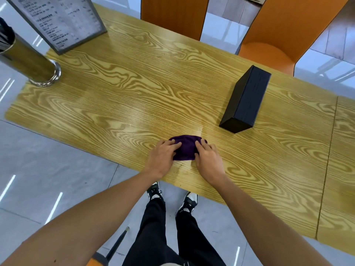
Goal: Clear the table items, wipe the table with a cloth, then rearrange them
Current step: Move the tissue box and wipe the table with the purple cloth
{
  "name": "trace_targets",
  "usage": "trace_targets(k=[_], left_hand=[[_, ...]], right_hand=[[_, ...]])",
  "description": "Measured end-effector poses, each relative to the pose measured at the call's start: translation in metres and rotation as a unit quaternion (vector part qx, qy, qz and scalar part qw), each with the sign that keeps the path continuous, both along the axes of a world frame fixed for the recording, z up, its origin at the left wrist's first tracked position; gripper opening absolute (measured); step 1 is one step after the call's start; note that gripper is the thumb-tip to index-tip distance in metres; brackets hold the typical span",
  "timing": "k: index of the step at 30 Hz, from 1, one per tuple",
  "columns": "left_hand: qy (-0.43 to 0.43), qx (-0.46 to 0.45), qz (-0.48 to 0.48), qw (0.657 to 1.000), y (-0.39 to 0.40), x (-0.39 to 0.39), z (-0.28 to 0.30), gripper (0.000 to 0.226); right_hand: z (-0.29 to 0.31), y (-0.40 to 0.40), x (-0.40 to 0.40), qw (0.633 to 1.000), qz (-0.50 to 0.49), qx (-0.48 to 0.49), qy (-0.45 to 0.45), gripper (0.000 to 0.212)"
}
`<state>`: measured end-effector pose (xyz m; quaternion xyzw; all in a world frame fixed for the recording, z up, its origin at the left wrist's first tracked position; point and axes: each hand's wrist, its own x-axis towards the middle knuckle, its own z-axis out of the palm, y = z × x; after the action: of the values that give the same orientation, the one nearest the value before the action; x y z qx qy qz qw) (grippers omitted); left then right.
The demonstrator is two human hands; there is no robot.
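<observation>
A folded purple cloth [186, 147] lies on the wooden table [134, 89] near its front edge. My left hand [163, 159] presses on the cloth's left side and my right hand [208, 160] on its right side, fingers bent over the fabric. A black rectangular box [246, 99] stands on the table to the right of the cloth. At the far left a menu stand [61, 22] in a grey frame leans upright. A metal cylinder holder [26, 62] with dark items in it stands at the table's left end.
Two orange chairs [284, 35] stand behind the table's far edge. A seam [328, 150] runs across the table on the right. Grey tiled floor [48, 169] surrounds the table. My legs and shoes are below the front edge.
</observation>
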<state>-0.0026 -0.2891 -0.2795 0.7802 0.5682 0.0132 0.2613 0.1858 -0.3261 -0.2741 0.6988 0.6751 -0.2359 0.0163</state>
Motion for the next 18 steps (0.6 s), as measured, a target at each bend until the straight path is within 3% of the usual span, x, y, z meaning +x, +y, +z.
trace_targets(k=[5,11,15,18], left_hand=[[-0.008,-0.031,0.031,0.999,-0.037,-0.01,-0.001,0.045],[-0.066,-0.055,0.138,0.987,-0.075,0.005,-0.002,0.043],[-0.128,-0.09,0.212,0.965,-0.089,0.013,0.001,0.043],[-0.168,-0.138,0.269,0.938,-0.098,0.016,0.004,0.042]], right_hand=[[0.002,-0.044,-0.015,1.0,-0.019,-0.003,0.022,0.046],[0.002,-0.067,-0.055,0.988,-0.123,-0.036,0.084,0.028],[0.0,-0.078,-0.058,0.968,-0.188,-0.017,0.163,0.015],[0.0,-0.082,-0.053,0.941,-0.242,-0.044,0.231,0.019]])
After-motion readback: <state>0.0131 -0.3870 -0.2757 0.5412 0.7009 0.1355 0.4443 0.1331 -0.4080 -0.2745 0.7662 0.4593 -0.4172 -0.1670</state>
